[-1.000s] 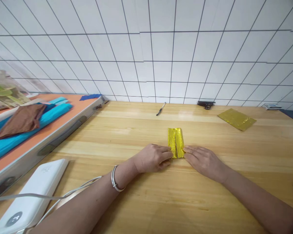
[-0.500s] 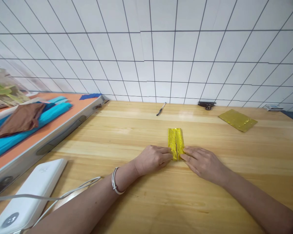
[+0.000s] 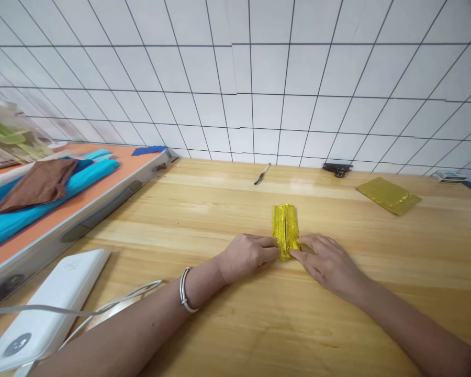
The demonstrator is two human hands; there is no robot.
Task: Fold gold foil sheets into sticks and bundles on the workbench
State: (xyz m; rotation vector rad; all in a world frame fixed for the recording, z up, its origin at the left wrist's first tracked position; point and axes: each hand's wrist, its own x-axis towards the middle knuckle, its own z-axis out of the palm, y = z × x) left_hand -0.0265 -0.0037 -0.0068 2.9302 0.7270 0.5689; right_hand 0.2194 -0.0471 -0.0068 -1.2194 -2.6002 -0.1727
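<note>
A shiny gold sheet (image 3: pixel 286 222), folded so that its two side flaps meet along a middle slit, lies flat on the wooden table (image 3: pixel 204 314). My left hand (image 3: pixel 249 256) has its fingers closed at the sheet's near left edge, the fingertips pressing on it. At the near right corner, my right hand (image 3: pixel 324 262) pinches the edge between thumb and forefinger. A silver bangle (image 3: pixel 184 290) circles my left wrist.
Near the tiled wall lie a pen (image 3: pixel 262 174) and a black clip (image 3: pixel 337 168). Another gold sheet (image 3: pixel 389 196) is at the back right. On the left are a white power bank (image 3: pixel 51 303) with a cable and an orange board (image 3: pixel 102 196) bearing folded brown and blue material.
The two flaps of the gold sheet now meet more closely along the slit, the right one slightly lifted near my right thumb. My hands stay nearly in place; the view has shifted slightly.
</note>
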